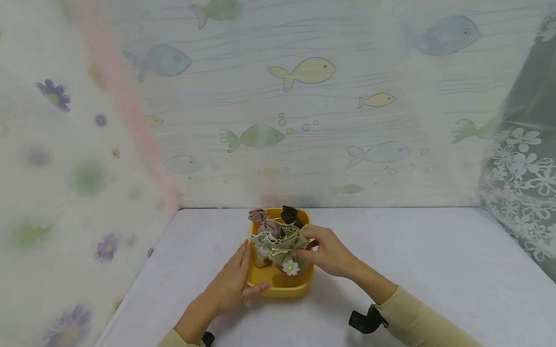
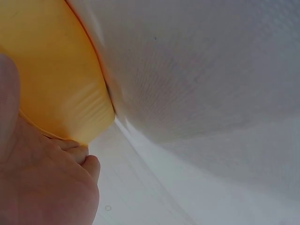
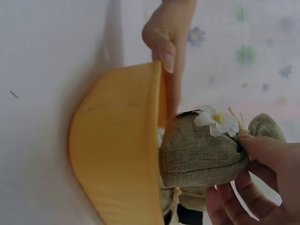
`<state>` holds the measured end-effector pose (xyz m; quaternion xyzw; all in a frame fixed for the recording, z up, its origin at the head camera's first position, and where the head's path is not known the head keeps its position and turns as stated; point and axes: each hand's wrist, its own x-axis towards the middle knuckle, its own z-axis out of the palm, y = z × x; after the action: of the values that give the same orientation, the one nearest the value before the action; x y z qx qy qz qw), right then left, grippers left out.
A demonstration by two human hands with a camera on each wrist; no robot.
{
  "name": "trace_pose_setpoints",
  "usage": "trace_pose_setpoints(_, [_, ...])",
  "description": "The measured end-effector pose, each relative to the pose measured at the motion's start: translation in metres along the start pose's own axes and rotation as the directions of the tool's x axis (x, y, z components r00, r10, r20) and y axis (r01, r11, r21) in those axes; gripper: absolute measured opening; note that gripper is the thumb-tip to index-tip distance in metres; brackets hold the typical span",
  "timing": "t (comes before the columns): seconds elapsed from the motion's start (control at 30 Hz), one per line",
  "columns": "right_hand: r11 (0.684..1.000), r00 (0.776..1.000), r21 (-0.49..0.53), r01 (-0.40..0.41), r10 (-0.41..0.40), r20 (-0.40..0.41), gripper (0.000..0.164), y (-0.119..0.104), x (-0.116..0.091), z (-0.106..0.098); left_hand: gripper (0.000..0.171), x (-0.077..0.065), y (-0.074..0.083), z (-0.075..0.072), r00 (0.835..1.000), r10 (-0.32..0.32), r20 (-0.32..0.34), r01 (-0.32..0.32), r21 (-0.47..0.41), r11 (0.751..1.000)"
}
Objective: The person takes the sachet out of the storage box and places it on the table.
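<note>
A yellow plastic bin (image 1: 287, 291) stands on the table with several small tied cloth sachets in it. My left hand (image 1: 229, 285) holds its left front corner, fingers along the side and thumb at the front rim. Between the thumb and fingers of my right hand (image 1: 329, 251), an olive-green sachet (image 3: 201, 154) is pinched by its tied neck. It bears a white flower (image 3: 218, 121) with a yellow centre and is tilted at the bin's opening. Beside it sit a pale sachet (image 1: 262, 251), a pink one (image 1: 268, 226) and a dark one (image 1: 290, 215).
White cloth (image 1: 408, 271) covers the table. A curtain with fish drawings (image 1: 301, 87) hangs behind, a flowered sheet (image 1: 60, 208) at the left, and a sheer lace curtain (image 1: 541, 178) at the right. Black wrist devices (image 1: 367, 320) stick out near the sleeves.
</note>
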<state>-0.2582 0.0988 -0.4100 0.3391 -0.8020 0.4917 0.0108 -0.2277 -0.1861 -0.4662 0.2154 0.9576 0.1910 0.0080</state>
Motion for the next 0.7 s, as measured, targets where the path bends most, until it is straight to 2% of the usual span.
trace_pose_setpoints(0.2, [1.000,0.999,-0.015,0.004,-0.005,-0.044,0.014,-0.002,-0.005,-0.017,0.107,0.001,0.002,0.000,1.000,-0.010,0.006,0.010,0.004,1.000])
trace_pose_setpoints(0.47, [0.998,0.990,-0.069,-0.006,-0.004,-0.143,0.012,0.007,-0.024,-0.049,0.107,0.013,0.003,0.007,0.998,0.062,-0.015,-0.061,0.055,0.997])
trace_pose_setpoints(0.6, [0.996,0.986,-0.087,-0.025,0.010,-0.169,0.012,0.011,-0.028,-0.060,0.106,0.012,0.000,0.007,0.996,0.080,-0.026,-0.077,0.089,0.993])
trace_pose_setpoints(0.7, [0.994,0.984,-0.100,-0.035,0.016,-0.180,0.011,0.015,-0.026,-0.068,0.105,0.010,-0.003,0.003,0.995,0.080,-0.062,-0.073,0.103,0.992])
